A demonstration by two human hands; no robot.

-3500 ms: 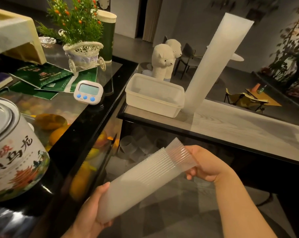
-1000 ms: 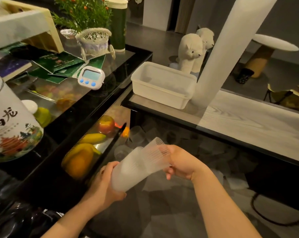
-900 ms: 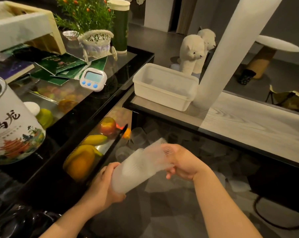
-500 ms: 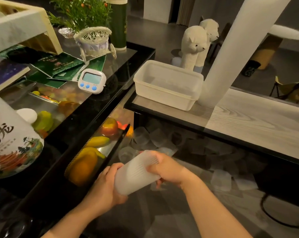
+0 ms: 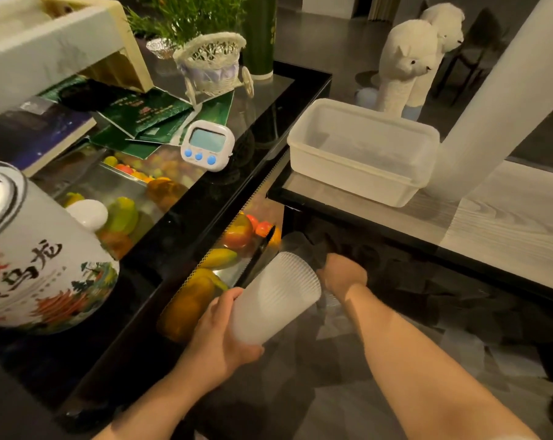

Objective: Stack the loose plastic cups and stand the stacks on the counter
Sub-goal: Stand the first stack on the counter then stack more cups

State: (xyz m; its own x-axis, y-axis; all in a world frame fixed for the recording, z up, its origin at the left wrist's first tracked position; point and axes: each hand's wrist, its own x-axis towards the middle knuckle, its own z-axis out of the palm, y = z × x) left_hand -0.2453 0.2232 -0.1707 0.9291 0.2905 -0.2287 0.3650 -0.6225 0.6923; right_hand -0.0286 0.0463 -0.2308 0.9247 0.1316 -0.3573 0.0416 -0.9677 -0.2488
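Left hand (image 5: 218, 339) holds a grip clenched around a short stack of cups (image 5: 273, 296), tilted, below the desk (image 5: 507, 223). Right hand (image 5: 341, 274) reaches under the desk; its grip cannot be told. A tall stack (image 5: 491, 106) stands on the desk beside a plastic tub (image 5: 360, 176).

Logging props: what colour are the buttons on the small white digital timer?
Blue buttons, clearest in the head view.

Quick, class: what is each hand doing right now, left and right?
Left hand: grips the stack of plastic cups.
Right hand: reaching down beyond the stack; fingers hidden, cannot be told.
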